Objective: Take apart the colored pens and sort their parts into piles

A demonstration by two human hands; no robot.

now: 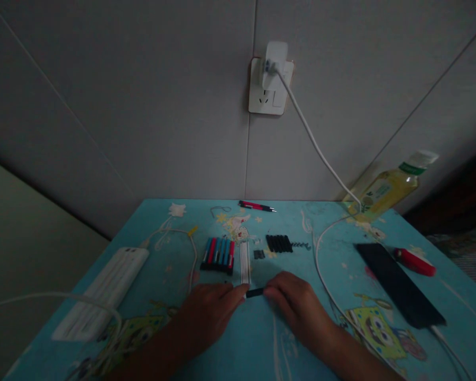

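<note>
A short black pen part (255,292) is pinched at its right end by my right hand (297,301). My left hand (210,312) has its thumb and fingers closed at the other end, where a small pale tip shows. Just beyond lie thin white pen refills (245,263) side by side. Red and blue pen barrels (218,253) with black ends stand in a row beyond my left hand. Farther off to the right are several black grips (278,243), small springs (301,245) and small dark pieces (258,254). Red-and-black pens (257,206) lie near the wall.
On the left a white power strip (103,291) rests with cables around it. A dark phone (400,286), a red tool-like object (414,262) and a tilted yellow drink bottle (388,188) are on the right. A white cable (317,148) hangs from the wall charger (275,63) onto the table.
</note>
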